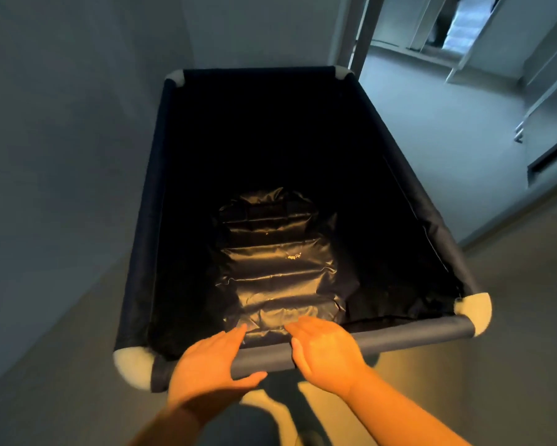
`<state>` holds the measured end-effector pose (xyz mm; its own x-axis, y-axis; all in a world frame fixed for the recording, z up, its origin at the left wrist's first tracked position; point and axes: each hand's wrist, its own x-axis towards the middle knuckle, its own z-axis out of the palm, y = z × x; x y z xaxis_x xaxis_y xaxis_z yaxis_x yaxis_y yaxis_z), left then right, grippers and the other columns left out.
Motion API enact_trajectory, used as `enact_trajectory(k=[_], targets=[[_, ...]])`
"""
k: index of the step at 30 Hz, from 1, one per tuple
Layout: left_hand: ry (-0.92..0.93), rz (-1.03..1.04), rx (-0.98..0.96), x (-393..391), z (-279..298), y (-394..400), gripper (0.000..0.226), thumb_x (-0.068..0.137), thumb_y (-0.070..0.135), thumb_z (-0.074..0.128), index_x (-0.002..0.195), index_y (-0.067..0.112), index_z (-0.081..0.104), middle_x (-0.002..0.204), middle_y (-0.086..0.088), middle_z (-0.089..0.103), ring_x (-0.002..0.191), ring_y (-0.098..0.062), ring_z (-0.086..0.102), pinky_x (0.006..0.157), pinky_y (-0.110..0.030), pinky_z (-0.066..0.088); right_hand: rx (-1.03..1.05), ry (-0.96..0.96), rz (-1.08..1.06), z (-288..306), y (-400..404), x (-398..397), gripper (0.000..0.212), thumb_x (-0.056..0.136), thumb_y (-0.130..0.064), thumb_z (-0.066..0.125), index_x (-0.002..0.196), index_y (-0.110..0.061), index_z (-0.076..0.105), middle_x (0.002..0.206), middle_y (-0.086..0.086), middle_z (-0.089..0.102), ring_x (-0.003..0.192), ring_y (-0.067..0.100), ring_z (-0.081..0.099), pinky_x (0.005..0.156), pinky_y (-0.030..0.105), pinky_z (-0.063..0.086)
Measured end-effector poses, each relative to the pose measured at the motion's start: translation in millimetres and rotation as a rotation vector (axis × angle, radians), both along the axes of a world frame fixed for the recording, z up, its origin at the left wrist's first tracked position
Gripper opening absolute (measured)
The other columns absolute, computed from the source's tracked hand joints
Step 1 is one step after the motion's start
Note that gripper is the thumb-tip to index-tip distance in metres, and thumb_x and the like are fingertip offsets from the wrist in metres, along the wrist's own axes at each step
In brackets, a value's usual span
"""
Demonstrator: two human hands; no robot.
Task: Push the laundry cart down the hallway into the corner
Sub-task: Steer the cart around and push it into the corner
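The laundry cart (412, 337) is a deep rectangular bin of dark navy fabric with white corner caps, filling the middle of the view. Its shiny dark liner lies crumpled at the bottom and nothing else shows inside. My left hand (206, 365) rests over the near top rail, fingers reaching inward and thumb under the rail. My right hand (325, 349) lies on the same rail just to the right, fingers extended over it. The cart's far end stands close to a wall corner beside a door frame.
A plain wall (61, 140) runs along the cart's left side. A door frame (356, 30) stands at the far right corner, with an open lit room and white furniture beyond. Beige floor (512, 317) lies to the right.
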<state>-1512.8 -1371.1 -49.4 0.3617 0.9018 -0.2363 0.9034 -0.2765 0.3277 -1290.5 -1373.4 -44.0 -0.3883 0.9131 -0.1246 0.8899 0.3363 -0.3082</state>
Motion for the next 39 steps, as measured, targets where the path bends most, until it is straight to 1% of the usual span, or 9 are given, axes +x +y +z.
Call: enact_trajectory(k=[4,7,11,15,18,24,28,35,39], targets=[[0.1,-0.039,0.093,-37,13,24,0.082,0.059,0.077,0.044,0.115,0.022,0.065,0.094,0.006,0.074,0.083,-0.014,0.07,0.077,-0.033,0.055,0.058,0.073,-0.007,1,19,-41,0.031,0.084,-0.029,0.039,0.097,-0.016,0.063,0.09,0.0,0.068,0.087,0.018,0.062,0.076,0.029,0.049],[0.177,-0.049,0.115,-72,18,49,0.081,0.054,0.076,0.045,0.108,0.02,0.069,0.086,0.006,0.075,0.076,-0.013,0.071,0.075,-0.034,0.056,0.043,0.128,0.003,1,33,-81,0.033,0.08,-0.033,0.043,0.099,-0.016,0.065,0.088,-0.003,0.07,0.088,0.016,0.064,0.075,0.026,0.051],[0.241,-0.116,0.111,-129,18,94,0.084,0.054,0.073,0.048,0.113,0.016,0.066,0.094,-0.001,0.073,0.084,-0.02,0.07,0.084,-0.043,0.052,0.123,0.09,0.02,-7,57,-136,0.045,0.08,-0.039,0.054,0.116,-0.014,0.062,0.108,-0.004,0.069,0.107,0.014,0.061,0.09,0.025,0.048],[0.228,-0.138,0.096,-184,15,137,0.094,0.058,0.075,0.048,0.127,0.011,0.054,0.117,-0.01,0.066,0.109,-0.029,0.061,0.096,-0.048,0.042,0.008,0.169,0.061,-13,90,-195,0.054,0.094,-0.03,0.036,0.14,-0.003,0.032,0.143,0.015,0.043,0.135,0.028,0.032,0.112,0.039,0.025],[0.146,-0.128,0.114,-213,16,159,0.098,0.063,0.075,0.045,0.134,0.007,0.044,0.128,-0.015,0.058,0.12,-0.032,0.053,0.103,-0.048,0.037,0.04,0.126,0.023,-15,113,-232,0.054,0.096,-0.031,0.032,0.142,-0.003,0.027,0.146,0.015,0.038,0.137,0.027,0.026,0.114,0.039,0.02],[0.055,-0.247,0.247,-220,10,162,0.072,0.08,0.048,0.039,0.131,-0.002,0.045,0.133,-0.017,0.053,0.124,-0.033,0.049,0.108,-0.044,0.031,0.096,0.184,-0.065,-10,149,-287,0.048,0.096,-0.026,0.037,0.138,-0.002,0.035,0.141,0.015,0.044,0.134,0.027,0.032,0.115,0.037,0.018],[0.111,-0.269,0.301,-225,10,165,0.07,0.083,0.048,0.041,0.132,-0.003,0.044,0.135,-0.018,0.052,0.126,-0.035,0.046,0.102,-0.056,0.034,0.104,0.091,-0.116,-9,143,-272,0.052,0.097,-0.033,0.037,0.139,-0.004,0.033,0.145,0.013,0.04,0.138,0.026,0.027,0.116,0.036,0.015],[0.089,-0.438,0.234,-140,-1,136,0.069,0.093,0.054,0.026,0.147,0.015,0.007,0.157,-0.005,0.013,0.144,-0.021,0.005,0.117,-0.043,0.001,0.145,-0.153,-0.205,-3,78,-168,0.053,0.093,-0.041,0.044,0.13,-0.004,0.049,0.134,0.014,0.053,0.129,0.03,0.044,0.109,0.043,0.027],[0.097,-0.406,0.246,-73,-3,106,0.06,0.095,0.053,0.021,0.146,0.02,0.016,0.155,-0.002,0.022,0.143,-0.021,0.009,0.116,-0.043,0.003,0.151,-0.147,-0.278,0,44,-122,0.057,0.094,-0.045,0.035,0.138,-0.008,0.04,0.146,0.012,0.039,0.139,0.028,0.027,0.113,0.043,0.017]])
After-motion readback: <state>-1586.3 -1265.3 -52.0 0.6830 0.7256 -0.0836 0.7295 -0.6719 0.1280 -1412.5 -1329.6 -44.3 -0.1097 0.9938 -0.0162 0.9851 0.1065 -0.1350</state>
